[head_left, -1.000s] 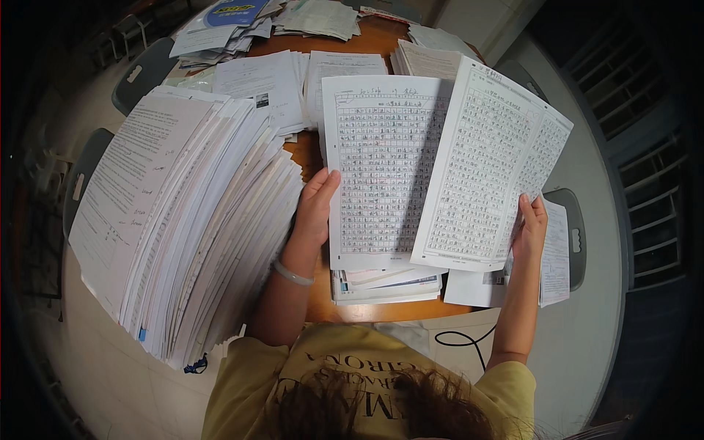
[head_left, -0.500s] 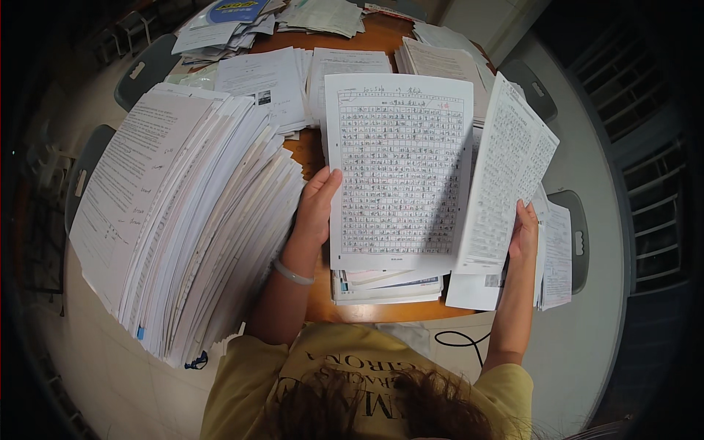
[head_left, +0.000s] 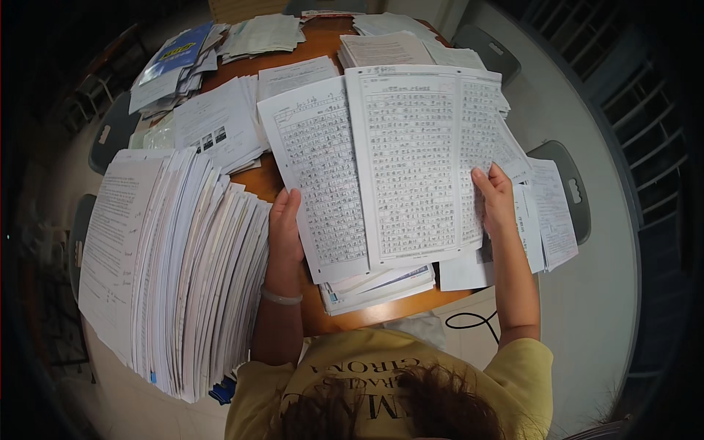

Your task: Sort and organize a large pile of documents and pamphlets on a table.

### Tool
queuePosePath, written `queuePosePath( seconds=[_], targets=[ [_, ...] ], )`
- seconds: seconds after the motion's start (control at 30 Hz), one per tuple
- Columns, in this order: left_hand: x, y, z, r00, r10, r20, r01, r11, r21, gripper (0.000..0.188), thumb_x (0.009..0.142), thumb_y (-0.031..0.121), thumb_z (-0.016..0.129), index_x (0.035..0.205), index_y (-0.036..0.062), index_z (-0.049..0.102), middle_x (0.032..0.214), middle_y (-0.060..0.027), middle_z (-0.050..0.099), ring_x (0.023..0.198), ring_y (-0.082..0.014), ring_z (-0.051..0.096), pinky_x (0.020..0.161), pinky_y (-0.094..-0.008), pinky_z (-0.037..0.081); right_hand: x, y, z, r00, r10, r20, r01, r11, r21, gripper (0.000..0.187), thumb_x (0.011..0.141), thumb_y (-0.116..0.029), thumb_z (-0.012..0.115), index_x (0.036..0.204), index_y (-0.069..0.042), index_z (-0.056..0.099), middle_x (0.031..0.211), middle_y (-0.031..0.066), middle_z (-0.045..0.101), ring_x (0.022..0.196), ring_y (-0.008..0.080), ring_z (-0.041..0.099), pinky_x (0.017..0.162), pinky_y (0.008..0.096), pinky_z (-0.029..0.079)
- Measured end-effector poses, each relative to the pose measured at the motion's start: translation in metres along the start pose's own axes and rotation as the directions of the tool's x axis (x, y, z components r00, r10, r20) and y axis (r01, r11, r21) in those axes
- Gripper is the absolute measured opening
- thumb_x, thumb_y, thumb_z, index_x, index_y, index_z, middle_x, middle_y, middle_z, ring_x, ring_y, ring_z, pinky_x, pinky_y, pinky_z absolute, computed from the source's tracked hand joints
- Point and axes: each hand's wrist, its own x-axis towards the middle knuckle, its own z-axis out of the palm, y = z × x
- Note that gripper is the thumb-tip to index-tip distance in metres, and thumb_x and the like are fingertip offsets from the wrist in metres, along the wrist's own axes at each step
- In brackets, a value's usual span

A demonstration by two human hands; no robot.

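My left hand (head_left: 287, 226) grips the left edge of a white grid-lined handwritten sheet (head_left: 323, 187), thumb on its face. Another handwritten sheet (head_left: 411, 172), wider and printed with ruled columns, overlaps the first one's right side. My right hand (head_left: 496, 199) pinches that sheet near its right edge, with the thumb in front. Both sheets are held up over a low pile of papers and booklets (head_left: 381, 290) at the table's near edge. Close to my left forearm rises a tall, leaning stack of papers (head_left: 198, 279).
The brown wooden table (head_left: 315, 44) carries more paper piles: a stack (head_left: 381, 50) at the back, a blue booklet (head_left: 176, 53) at back left, and loose sheets (head_left: 554, 213) at the right. Grey chairs (head_left: 565, 180) stand around it. A black cable (head_left: 473, 320) lies on the floor.
The right-hand sheet has swung from edge-on to facing me and moved left, now overlapping the left sheet. The left sheet has tilted and shifted left. The whole view has turned somewhat.
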Motion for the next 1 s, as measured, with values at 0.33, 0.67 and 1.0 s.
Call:
queuePosePath(
  seconds=[0.33, 0.67, 1.0],
  targets=[
    [-0.0009, 0.0017, 0.0008, 1.0, 0.001, 0.012, -0.001, 1.0, 0.006, 0.031, 0.096, 0.016, 0.041, 0.119, -0.0039, 0.047, 0.11, -0.0142, 0.06, 0.094, -0.0183, 0.062, 0.08, -0.0295, 0.052, -0.0034, 0.0039, 0.0065, 1.0, -0.014, -0.016, 0.014, 1.0, -0.022, 0.02, 0.089, -0.01, 0.055, 0.104, 0.003, 0.057, 0.095, 0.0076, 0.064, 0.083, 0.0088, 0.058, 0.076, 0.0236, 0.046],
    [-0.0014, 0.0033, 0.0033, 1.0, 0.005, 0.021, -0.005, 1.0, 0.002, 0.029, 0.096, 0.015, 0.042, 0.117, -0.0032, 0.05, 0.107, -0.013, 0.061, 0.091, -0.0167, 0.062, 0.079, -0.0287, 0.052, -0.0032, 0.0029, 0.0078, 0.999, 0.004, -0.038, -0.005, 1.0, -0.001, 0.02, 0.089, -0.01, 0.055, 0.105, 0.003, 0.056, 0.096, 0.0092, 0.064, 0.082, 0.0106, 0.06, 0.075, 0.0237, 0.047],
    [-0.0028, 0.0035, 0.0061, 1.0, 0.012, 0.023, -0.012, 1.0, 0.007, 0.026, 0.093, 0.01, 0.046, 0.114, -0.003, 0.053, 0.105, -0.0119, 0.062, 0.09, -0.0156, 0.062, 0.079, -0.0282, 0.051, -0.0038, 0.0039, 0.0066, 0.999, 0.004, -0.04, -0.004, 1.0, -0.003, 0.019, 0.089, -0.009, 0.055, 0.104, 0.003, 0.057, 0.094, 0.0083, 0.065, 0.08, 0.0095, 0.06, 0.073, 0.0231, 0.047]
  ],
)
